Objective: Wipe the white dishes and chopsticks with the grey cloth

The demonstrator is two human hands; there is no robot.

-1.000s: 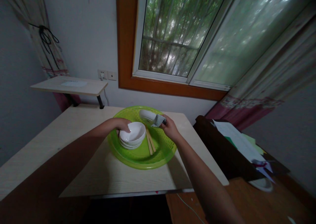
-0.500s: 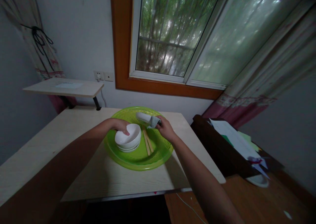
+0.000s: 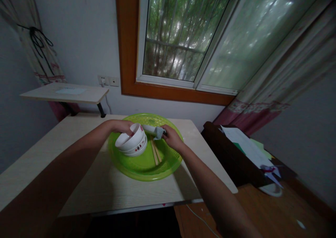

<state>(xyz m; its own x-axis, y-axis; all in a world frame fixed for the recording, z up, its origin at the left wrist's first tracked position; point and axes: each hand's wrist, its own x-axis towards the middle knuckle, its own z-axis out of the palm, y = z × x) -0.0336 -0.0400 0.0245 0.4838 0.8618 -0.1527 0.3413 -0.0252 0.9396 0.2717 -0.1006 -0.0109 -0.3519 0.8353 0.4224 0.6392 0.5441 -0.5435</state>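
Note:
My left hand (image 3: 121, 126) grips a white bowl (image 3: 134, 137) at its far-left side, thumb inside. The bowl is tilted, its opening turned left and its flower-marked outer wall showing. Directly beneath it are stacked white bowls (image 3: 140, 151) with small red and dark prints, in a large green plastic basin (image 3: 149, 176). My right hand (image 3: 170, 136) is closed around a grey cloth (image 3: 158, 133), above the basin's right half. A long white item (image 3: 149, 128) touches the cloth; its left end is behind the tilted bowl and its kind is unclear. Wooden chopsticks (image 3: 155, 152) lie in the basin.
The basin stands on a pale wooden table (image 3: 89, 182). A raised shelf (image 3: 65, 92) is at the table's back left. Beyond the right edge is a dark brown piece of furniture (image 3: 231, 154) with papers (image 3: 244, 145) on it. A window (image 3: 181, 35) is behind.
My left hand has moved slightly up and left, tipping the upper bowl so its printed side shows. My right hand, with the cloth and white item, has shifted a little left and down.

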